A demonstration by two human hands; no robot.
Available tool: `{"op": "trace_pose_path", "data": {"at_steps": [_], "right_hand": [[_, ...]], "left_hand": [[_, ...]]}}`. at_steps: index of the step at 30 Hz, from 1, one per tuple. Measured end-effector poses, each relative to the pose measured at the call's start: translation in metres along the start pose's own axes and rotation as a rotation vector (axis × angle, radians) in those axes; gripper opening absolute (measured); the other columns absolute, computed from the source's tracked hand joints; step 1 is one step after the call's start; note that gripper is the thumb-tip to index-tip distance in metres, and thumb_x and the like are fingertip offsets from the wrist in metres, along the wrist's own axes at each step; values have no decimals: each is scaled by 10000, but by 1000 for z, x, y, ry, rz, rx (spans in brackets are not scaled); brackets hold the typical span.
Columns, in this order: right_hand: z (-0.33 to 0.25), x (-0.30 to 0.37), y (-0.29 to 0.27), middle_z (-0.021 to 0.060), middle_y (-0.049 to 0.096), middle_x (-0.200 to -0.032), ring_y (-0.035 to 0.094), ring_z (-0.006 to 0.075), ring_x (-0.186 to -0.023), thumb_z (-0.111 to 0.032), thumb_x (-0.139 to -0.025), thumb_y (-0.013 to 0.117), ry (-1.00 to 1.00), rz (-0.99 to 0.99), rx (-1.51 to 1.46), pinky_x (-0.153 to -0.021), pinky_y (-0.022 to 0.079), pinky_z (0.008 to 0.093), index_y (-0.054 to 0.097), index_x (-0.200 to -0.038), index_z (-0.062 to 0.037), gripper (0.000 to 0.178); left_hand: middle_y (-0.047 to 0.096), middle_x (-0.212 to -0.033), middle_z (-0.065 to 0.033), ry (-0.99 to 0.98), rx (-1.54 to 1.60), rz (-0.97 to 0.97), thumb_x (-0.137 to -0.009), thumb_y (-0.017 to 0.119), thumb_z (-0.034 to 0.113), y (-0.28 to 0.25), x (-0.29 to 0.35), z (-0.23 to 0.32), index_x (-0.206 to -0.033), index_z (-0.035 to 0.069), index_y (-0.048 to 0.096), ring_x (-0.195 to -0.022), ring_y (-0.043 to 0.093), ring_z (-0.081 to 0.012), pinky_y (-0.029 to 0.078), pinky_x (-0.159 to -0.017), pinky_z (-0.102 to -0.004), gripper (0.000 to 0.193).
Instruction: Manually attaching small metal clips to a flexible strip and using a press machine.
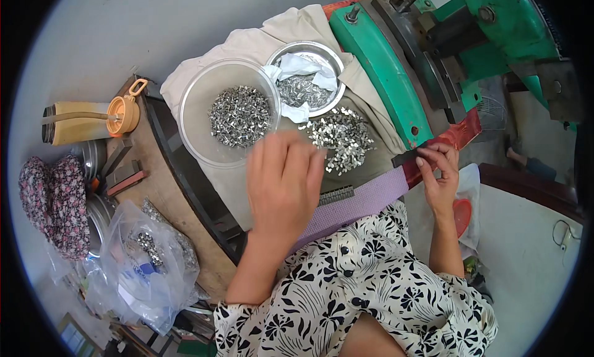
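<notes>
My left hand (283,180) is over the near right rim of a clear plastic tub (192,134), back of the hand up and fingers curled downward. Its fingertips are hidden, so what they hold, if anything, cannot be seen. Small silvery metal pieces (240,117) lie heaped in the tub. Just right of this hand, flat shiny metal pieces (343,140) are spread on the cloth. A row of small dark metal parts (336,195) lies near my body. My right hand (440,171) rests by the press's red base edge, fingers loosely bent and thumb apart, with nothing visible between them.
A green press (383,72) stands at the right. Behind the pile sits a metal bowl (339,66) with white wrapping and thin metal bits. A lilac mesh strip (371,193) lines the near edge. At left are a yellow bottle (80,123) and a plastic bag (145,270).
</notes>
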State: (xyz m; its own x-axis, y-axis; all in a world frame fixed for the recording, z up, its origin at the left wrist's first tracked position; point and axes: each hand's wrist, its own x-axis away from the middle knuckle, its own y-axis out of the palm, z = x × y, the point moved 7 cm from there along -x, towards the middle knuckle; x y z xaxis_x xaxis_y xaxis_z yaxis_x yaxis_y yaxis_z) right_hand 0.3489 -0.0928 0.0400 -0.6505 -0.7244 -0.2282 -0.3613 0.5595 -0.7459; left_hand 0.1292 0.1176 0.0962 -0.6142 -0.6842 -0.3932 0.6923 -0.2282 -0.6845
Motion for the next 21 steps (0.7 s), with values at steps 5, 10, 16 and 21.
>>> {"op": "trace_pose_path", "data": {"at_steps": [5,10,16,21], "right_hand": [[-1,-5,2,120,623,-1180,551,293,-1117,-92,-782,779,-70,-178,69,-971,437,371,722,-1127,-51,352],[11,-10,3,126,610,-1223,549,304,-1147,-109,-772,790,-40,-293,55,-977,447,386,703,-1172,-60,413],[20,-20,5,111,637,-1093,611,266,-1042,-71,-763,790,-19,-331,33,-854,502,353,719,-1092,-46,337],[21,-9,4,81,649,-989,651,189,-834,-24,-761,792,51,-355,-74,-705,522,289,724,-1038,-18,285]], "left_hand": [[576,-931,-33,186,-237,64,-791,720,111,11,-50,0,-819,70,621,-857,556,-227,404,-758,-363,111],[628,-959,-23,291,-404,21,-746,646,78,26,-58,-6,-840,76,680,-933,587,-200,419,-826,-361,100],[612,-938,-53,64,55,52,-795,762,36,-7,-7,-3,-952,73,705,-801,596,-228,452,-695,-337,171],[599,-920,-106,-413,212,-220,-812,766,11,1,67,-36,-961,0,700,-683,606,-218,500,-626,-320,163]]}}
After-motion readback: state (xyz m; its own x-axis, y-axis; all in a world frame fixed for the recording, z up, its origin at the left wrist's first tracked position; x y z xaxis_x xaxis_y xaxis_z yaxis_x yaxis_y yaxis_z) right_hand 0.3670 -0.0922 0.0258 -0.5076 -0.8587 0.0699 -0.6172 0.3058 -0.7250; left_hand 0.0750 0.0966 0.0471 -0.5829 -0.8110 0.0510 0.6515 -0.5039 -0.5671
